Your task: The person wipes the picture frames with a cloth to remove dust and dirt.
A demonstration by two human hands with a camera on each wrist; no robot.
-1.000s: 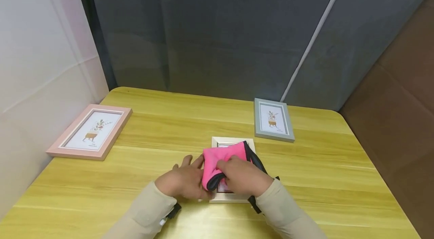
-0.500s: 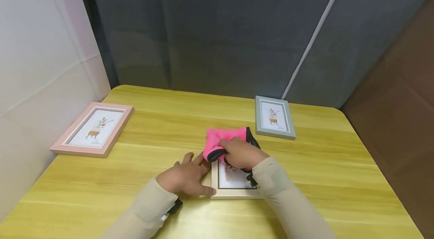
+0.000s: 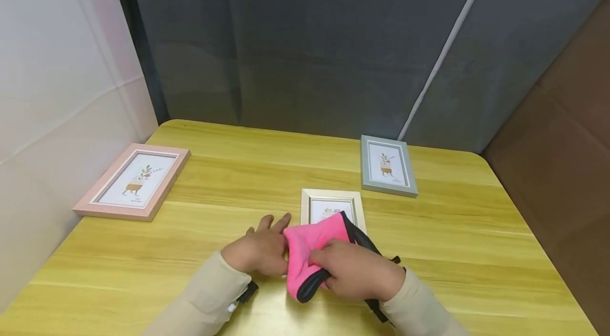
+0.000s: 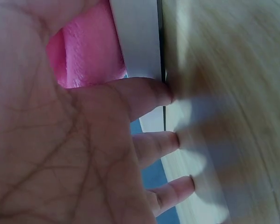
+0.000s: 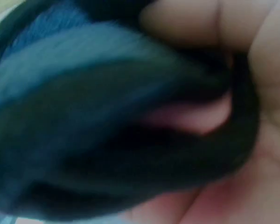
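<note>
A pink cloth (image 3: 316, 235) with black edging lies bunched over the near part of a cream picture frame (image 3: 332, 208) in the head view. My right hand (image 3: 355, 268) grips the cloth, thumb on top. Dark folds (image 5: 107, 107) blur close to the fingers in the right wrist view. To the left, my left hand (image 3: 259, 251) rests beside the frame with its fingers spread. In the left wrist view, that hand's fingers (image 4: 147, 95) reach to the frame's side (image 4: 137, 37), near the pink cloth (image 4: 95, 46). The frame's lower part is hidden by cloth and hand.
A pink picture frame (image 3: 138, 211) lies at the table's left edge. Near the back right lies a grey-blue picture frame (image 3: 388, 165). The wooden table (image 3: 248, 166) is bounded by a dark curtain (image 3: 305, 45) behind, with a white panel left and a brown one right.
My right hand slid the cloth away over the frame's far end, then pulled it back towards me. The frame's far end now shows. My left hand stays about where it was.
</note>
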